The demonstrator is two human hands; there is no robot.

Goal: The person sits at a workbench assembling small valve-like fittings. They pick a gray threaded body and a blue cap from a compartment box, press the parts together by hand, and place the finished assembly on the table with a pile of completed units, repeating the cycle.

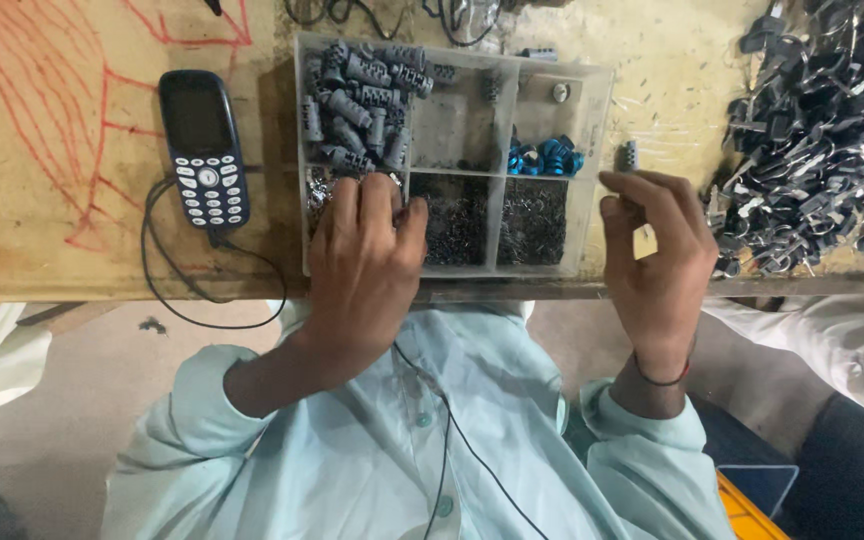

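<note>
Clear plastic tray (592,80) on the bench (72,240) is where my left hand (367,250) digs, fingers bunched in the near-left compartment of small metal bits (318,190), while my right hand (657,250) curls loosely beside the tray, apparently empty, so picking a piece comes first.

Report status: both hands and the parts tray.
Left hand reaching into clear plastic compartment tray, fingers on small metal parts. Right hand pinching something small beside tray. Nothing in the way.
</note>
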